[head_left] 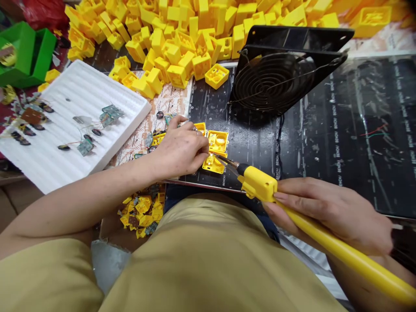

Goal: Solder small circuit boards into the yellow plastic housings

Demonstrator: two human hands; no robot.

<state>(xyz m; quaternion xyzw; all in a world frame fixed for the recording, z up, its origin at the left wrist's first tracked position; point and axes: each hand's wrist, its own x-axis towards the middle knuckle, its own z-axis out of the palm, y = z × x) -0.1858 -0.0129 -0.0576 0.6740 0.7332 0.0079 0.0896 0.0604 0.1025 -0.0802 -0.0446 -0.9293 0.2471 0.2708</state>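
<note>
My right hand [325, 212] is wrapped round a soldering iron [260, 182] with a yellow body and a thick yellow cable or tube. Its thin metal tip points left and meets the lower of the small yellow plastic cases [214, 164], which lie open side up at the front of the black work surface. My left hand [182, 147] is closed beside these cases, fingers bent and pressed together. What its fingertips hold is hidden behind the hand. Small circuit boards and wired round parts [152, 141] lie partly under the left wrist.
A black fan [273, 78] stands on the dark mat [312, 143]. Behind it rises a heap of yellow cases [175, 47]. At left, a white foam board [123, 104] carries wired circuit boards beside green bins [22, 56]. A box of yellow parts [143, 212] sits below the table edge.
</note>
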